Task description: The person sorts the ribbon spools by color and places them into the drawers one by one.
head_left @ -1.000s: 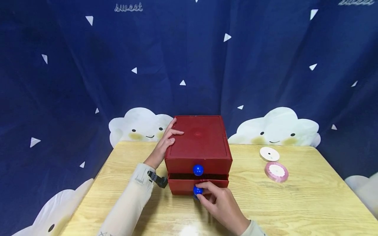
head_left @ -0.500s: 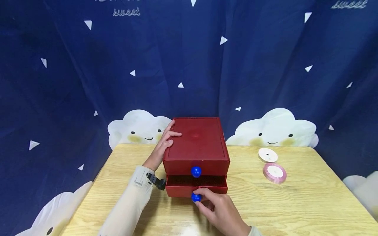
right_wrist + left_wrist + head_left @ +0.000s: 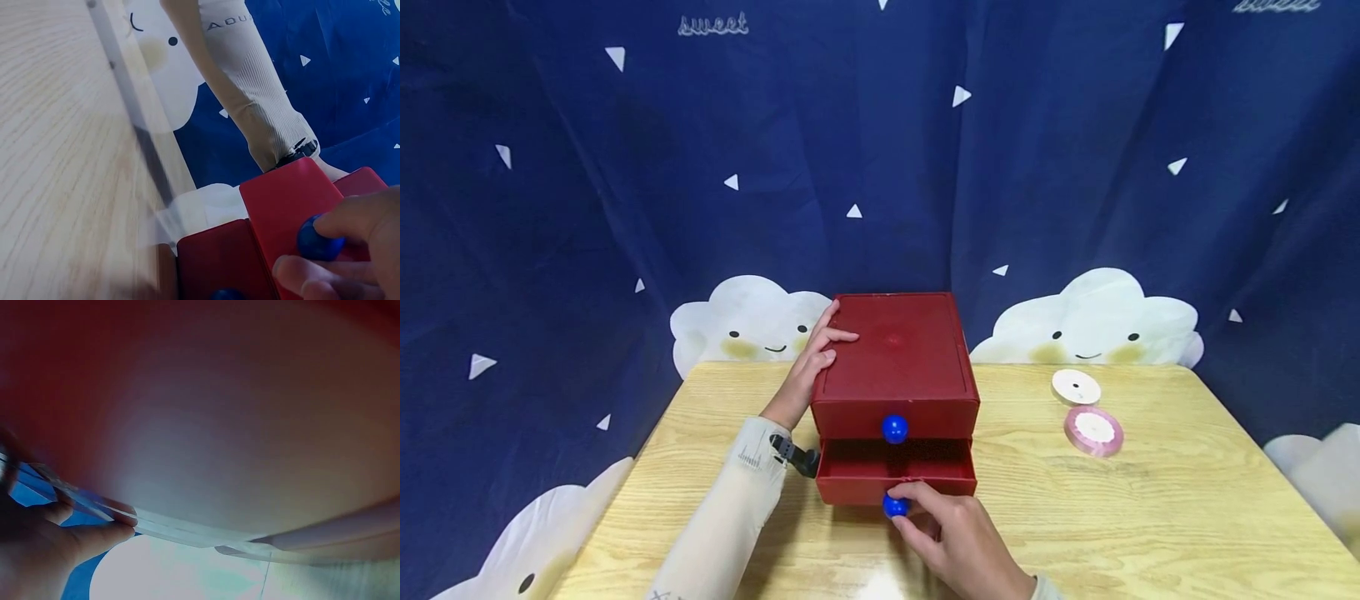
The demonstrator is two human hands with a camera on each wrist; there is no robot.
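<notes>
A dark red two-drawer box (image 3: 895, 358) stands on the table in the head view. Its lower drawer (image 3: 850, 492) is partly pulled out, and the part of its inside that shows looks dark and bare. With thumb and index finger my right hand (image 3: 961, 537) pinches the round blue knob (image 3: 895, 506) of that drawer; the right wrist view shows this blue knob (image 3: 317, 240) up close. My left hand (image 3: 808, 371) lies along the box's left side, fingertips over its top edge. Above, the upper drawer with its own blue knob (image 3: 894, 429) is closed.
Right of the box lie a white ribbon spool (image 3: 1076, 387) and a pink ribbon spool (image 3: 1093, 431) on the wooden table (image 3: 1187, 500). A dark blue curtain (image 3: 895, 150) with clouds hangs behind. A black watch-like band (image 3: 793, 454) sits on the left wrist.
The lower drawer has slid out farther toward me, with my right hand pulling its knob. My left hand stays on the box. The head view has shifted slightly.
</notes>
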